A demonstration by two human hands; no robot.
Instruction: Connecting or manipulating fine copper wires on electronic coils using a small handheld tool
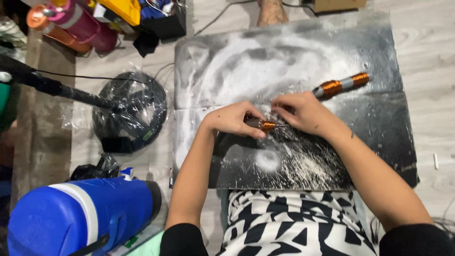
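Observation:
My left hand grips a small rod wound with copper wire, its orange coil end poking out toward the right. My right hand meets it from the right, fingertips pinched at a thin wire or pin coming off that coil. Whether the right hand also holds the longer rod with two copper coils and a grey middle, which sticks out behind it to the upper right, I cannot tell. Both hands work over a black board dusted with white powder and scratches.
A blue and white insulated jug lies at the lower left. A round black object wrapped in clear plastic sits left of the board, with a dark pole crossing to it. Pink and orange bottles lie at the top left. A bare foot shows at the top.

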